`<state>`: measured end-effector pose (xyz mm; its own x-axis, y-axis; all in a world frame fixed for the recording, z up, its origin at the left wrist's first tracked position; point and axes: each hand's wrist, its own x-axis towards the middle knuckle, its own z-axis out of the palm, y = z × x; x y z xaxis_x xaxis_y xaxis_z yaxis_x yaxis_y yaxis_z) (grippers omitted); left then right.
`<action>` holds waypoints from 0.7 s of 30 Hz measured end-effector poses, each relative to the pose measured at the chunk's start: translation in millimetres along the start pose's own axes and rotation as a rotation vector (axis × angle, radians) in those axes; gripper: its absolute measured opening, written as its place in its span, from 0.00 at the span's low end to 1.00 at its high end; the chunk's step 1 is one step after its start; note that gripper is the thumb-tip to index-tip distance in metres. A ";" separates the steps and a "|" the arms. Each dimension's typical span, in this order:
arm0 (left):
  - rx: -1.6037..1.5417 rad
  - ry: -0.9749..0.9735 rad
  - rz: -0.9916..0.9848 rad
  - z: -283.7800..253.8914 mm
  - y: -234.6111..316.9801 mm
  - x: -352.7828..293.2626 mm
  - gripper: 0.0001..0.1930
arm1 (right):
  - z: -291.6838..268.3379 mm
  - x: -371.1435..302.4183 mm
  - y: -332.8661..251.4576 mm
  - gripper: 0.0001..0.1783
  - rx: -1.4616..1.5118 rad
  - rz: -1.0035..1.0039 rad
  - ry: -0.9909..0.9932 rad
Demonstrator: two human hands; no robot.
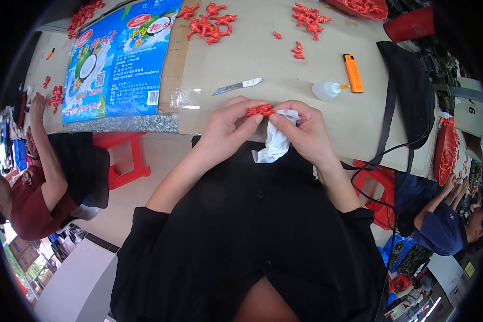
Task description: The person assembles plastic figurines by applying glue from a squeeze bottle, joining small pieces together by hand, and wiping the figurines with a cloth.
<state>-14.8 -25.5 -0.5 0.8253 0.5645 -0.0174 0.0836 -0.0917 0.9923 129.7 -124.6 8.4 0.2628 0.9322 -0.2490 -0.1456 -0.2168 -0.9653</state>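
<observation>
A small red figurine (260,110) is pinched between the fingertips of both hands, just over the near edge of the table. My left hand (235,122) grips its left side with thumb and forefinger. My right hand (305,129) is closed too, its thumb and finger at the figurine's right end, with a crumpled white cloth (275,142) hanging from it. Beyond my hands lies a utility knife blade (238,86) with a pale wrapped end. Farther off, several similar red figurines (212,24) sit in a loose heap.
A bottle with a thin nozzle (326,91) and an orange lighter (353,73) lie at right. More red pieces (309,20) and a red tray (365,6) are at the back. Blue printed cardboard (123,59) covers the left. A black strap (408,91) and cable hang at right. People work on both sides.
</observation>
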 end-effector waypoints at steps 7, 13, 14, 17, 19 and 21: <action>-0.406 0.027 -0.168 -5.5 -1.5 0.4 0.14 | -45.9 -33.1 -21.1 0.03 -0.295 -0.156 0.058; -0.505 0.052 -0.139 -5.2 0.0 2.1 0.14 | -100.4 -25.5 -40.2 0.12 -0.582 -0.226 0.779; -0.505 0.054 -0.132 -5.6 0.0 2.5 0.14 | -102.2 -23.5 -42.2 0.12 -0.584 -0.234 0.778; -0.571 0.057 -0.146 -8.5 1.4 2.7 0.14 | -103.8 -19.0 -45.7 0.20 -0.900 -0.359 0.798; -0.561 0.055 -0.205 -10.2 3.5 2.5 0.14 | -102.6 -20.8 -46.0 0.24 -1.264 -0.438 0.807; -0.581 0.059 -0.216 -11.8 3.6 2.8 0.14 | -98.5 -22.5 -42.1 0.25 -1.204 -0.463 0.764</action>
<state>-18.8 -14.5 4.5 0.7897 0.5666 -0.2352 -0.0861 0.4820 0.8719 223.9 -165.0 46.9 0.5414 0.6938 0.4750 0.8391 -0.4096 -0.3581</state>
